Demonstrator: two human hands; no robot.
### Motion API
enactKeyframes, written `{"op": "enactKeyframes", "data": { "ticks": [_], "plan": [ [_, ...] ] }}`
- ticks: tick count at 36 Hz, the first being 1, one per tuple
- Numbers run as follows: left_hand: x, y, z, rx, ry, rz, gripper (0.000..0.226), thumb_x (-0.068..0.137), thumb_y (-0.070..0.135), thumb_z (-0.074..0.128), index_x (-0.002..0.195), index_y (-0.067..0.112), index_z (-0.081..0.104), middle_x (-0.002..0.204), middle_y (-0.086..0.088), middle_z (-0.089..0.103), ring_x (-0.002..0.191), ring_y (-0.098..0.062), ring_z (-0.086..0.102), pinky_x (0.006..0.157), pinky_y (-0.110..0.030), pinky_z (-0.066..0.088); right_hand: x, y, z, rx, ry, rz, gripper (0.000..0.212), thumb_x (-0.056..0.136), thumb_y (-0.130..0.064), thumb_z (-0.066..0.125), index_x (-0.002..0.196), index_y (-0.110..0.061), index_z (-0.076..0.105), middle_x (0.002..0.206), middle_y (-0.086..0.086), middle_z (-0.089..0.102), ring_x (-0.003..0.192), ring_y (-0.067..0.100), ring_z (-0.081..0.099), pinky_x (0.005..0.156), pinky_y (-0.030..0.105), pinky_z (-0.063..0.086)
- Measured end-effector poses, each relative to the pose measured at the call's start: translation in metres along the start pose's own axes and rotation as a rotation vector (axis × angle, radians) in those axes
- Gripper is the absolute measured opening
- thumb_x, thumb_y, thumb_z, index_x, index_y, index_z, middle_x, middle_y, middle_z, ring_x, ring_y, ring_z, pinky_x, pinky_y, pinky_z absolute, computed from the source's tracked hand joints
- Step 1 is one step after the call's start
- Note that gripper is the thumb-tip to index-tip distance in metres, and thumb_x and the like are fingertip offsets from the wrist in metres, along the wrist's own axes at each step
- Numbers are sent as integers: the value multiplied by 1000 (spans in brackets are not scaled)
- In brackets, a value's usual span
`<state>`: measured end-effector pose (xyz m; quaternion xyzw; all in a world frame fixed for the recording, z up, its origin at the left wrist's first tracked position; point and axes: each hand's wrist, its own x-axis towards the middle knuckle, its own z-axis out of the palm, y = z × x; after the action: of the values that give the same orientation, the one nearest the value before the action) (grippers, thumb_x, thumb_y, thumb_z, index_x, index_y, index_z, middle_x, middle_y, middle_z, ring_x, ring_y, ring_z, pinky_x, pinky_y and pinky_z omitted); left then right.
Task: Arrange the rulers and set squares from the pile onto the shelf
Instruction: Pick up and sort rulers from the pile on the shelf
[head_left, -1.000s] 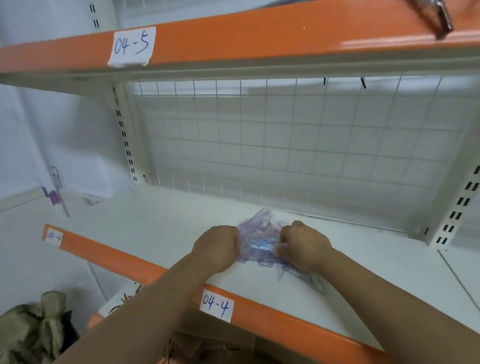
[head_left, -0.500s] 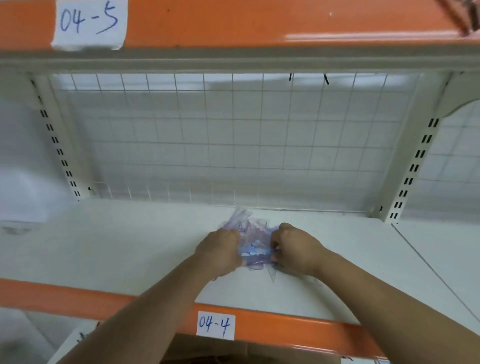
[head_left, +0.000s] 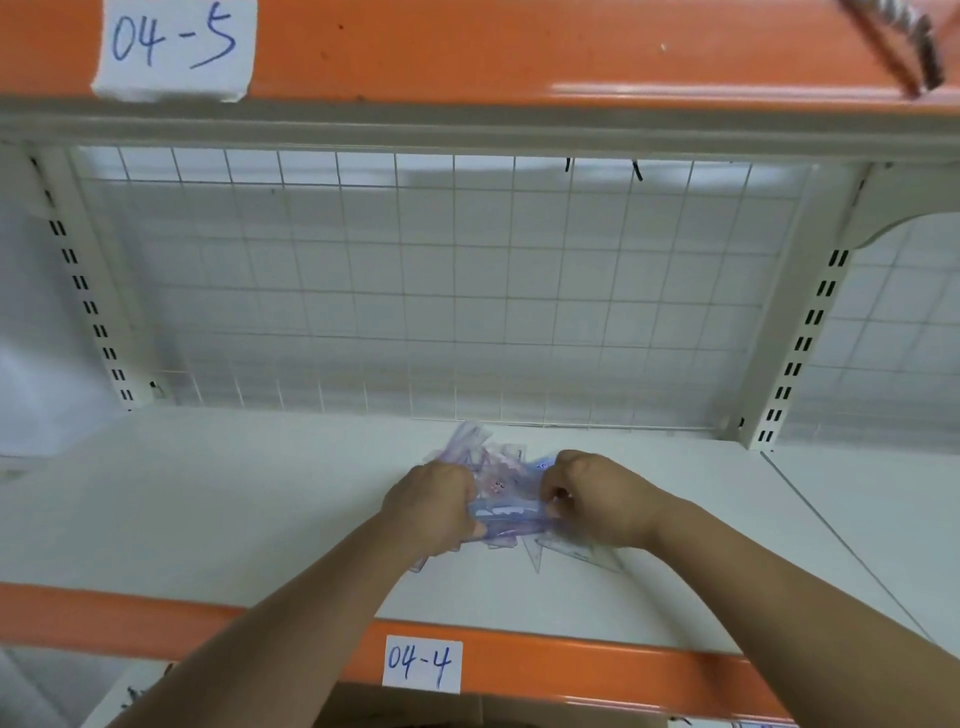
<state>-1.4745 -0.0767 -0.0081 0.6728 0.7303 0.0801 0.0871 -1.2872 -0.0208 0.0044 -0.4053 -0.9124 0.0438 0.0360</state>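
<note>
Left upright (head_left: 78, 291): cream post with paired dark slots, standing at the back left corner of the shelf.
Upper label (head_left: 174, 47): white tape marked "04-5", stuck on the orange upper beam (head_left: 519, 47).
Shelf (head_left: 208, 509): white board with an orange front rail (head_left: 571, 670); it carries the pile and both hands.
Wire mesh (head_left: 441, 286): white grid panel closing the back of the shelf, between the two uprights.
Lower label (head_left: 422, 662): white tape marked "04-4", on the front rail, below the hands.
Left hand (head_left: 436, 499): knuckles up, fingers curled; its grip is closed around the left end of a ruler.
Ruler (head_left: 511, 517): translucent blue-violet strip, lying crosswise between the two hands, at the near edge of the pile.
Pile (head_left: 493, 467): jumbled translucent purple and blue rulers and set squares, lying mid-shelf nearer the mesh than the rail, just behind the hands and partly hidden by them.
Right hand (head_left: 602, 499): knuckles up, fingers curled; its grip pinches the right end of the same ruler.
Set square (head_left: 587, 553): clear triangle flat on the shelf, partly under the right wrist.
Right upright (head_left: 800, 332): cream slotted post at the back right corner.
Dark object (head_left: 904, 47): blurred, at the top right corner; what it is cannot be told.
</note>
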Motion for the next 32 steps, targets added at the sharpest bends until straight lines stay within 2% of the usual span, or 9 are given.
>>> {"op": "enactKeyframes", "data": {
  "ticks": [3, 7, 11, 14, 16, 21, 28, 30, 32],
  "plan": [
    [0, 0, 0, -4, 3, -1, 22, 78, 31, 70, 92, 15, 66, 100, -5, 70, 85, -19, 57, 74, -26, 48, 0, 7, -5, 29, 210, 27, 27, 87, -3, 47, 65, -18, 49, 79, 1, 45, 74, 25, 50, 68, 33, 41],
    [1, 0, -3, -57, 14, -27, 54, 76, 43, 74, 119, 16, 56, 117, -3, 60, 99, -19, 58, 82, -28, 51, 3, 7, -10, 528, 534, 259, 17, 95, -8, 49, 81, -6, 59, 76, 5, 58, 67, 20, 53, 66, 28, 44],
    [-2, 4, -10, -488, 11, -20, 55, 76, 42, 77, 122, 21, 55, 110, 2, 57, 97, -14, 55, 86, -25, 47, 4, -11, -17, 1353, 471, 437, 16, 92, 1, 49, 82, -12, 47, 71, 7, 60, 50, 16, 56, 55, 28, 51],
    [-3, 10, -14, -861, -15, -25, 27, 81, 33, 74, 101, 22, 61, 109, 1, 63, 104, -16, 60, 96, -34, 47, 5, -17, -11, 1524, 371, 465, 19, 91, 3, 54, 79, -10, 48, 65, 6, 64, 48, 11, 60, 47, 23, 50],
    [-4, 13, -17, -986, -27, -41, 6, 91, 26, 64, 90, 21, 62, 90, 1, 68, 89, -16, 65, 87, -33, 50, 6, -19, -7, 1610, 287, 455, 18, 91, 1, 55, 77, -9, 52, 60, 5, 67, 52, 11, 63, 52, 25, 53],
    [-6, 11, -22, -1095, 4, -96, 21, 99, 17, 51, 79, 18, 59, 70, -2, 64, 63, -11, 56, 62, -21, 46, 8, -24, -4, 1594, 195, 403, 11, 92, -4, 56, 82, -6, 60, 66, 4, 70, 53, 8, 62, 46, 20, 49],
    [-2, -1, -20, -1059, 44, -147, 18, 98, 20, 52, 88, 12, 64, 77, -5, 67, 67, -14, 56, 65, -23, 45, 7, -27, -14, 1497, 361, 313, 16, 93, -11, 58, 77, -11, 61, 76, 5, 68, 56, 11, 61, 51, 23, 47],
    [-1, 1, -19, -1011, 102, -159, 21, 97, 30, 54, 103, 15, 66, 97, -4, 69, 84, -15, 59, 74, -25, 45, 8, -30, -15, 1267, 511, 272, 20, 93, -13, 58, 74, -11, 63, 75, 6, 68, 59, 16, 62, 55, 26, 48],
    [-1, 4, -21, -997, 134, -185, 42, 91, 53, 52, 117, 22, 60, 113, 2, 60, 101, -15, 56, 85, -28, 45, 12, -29, -12, 689, 779, 156, 19, 93, -16, 55, 81, -11, 69, 73, 7, 68, 64, 25, 62, 57, 30, 50]
  ]
}}
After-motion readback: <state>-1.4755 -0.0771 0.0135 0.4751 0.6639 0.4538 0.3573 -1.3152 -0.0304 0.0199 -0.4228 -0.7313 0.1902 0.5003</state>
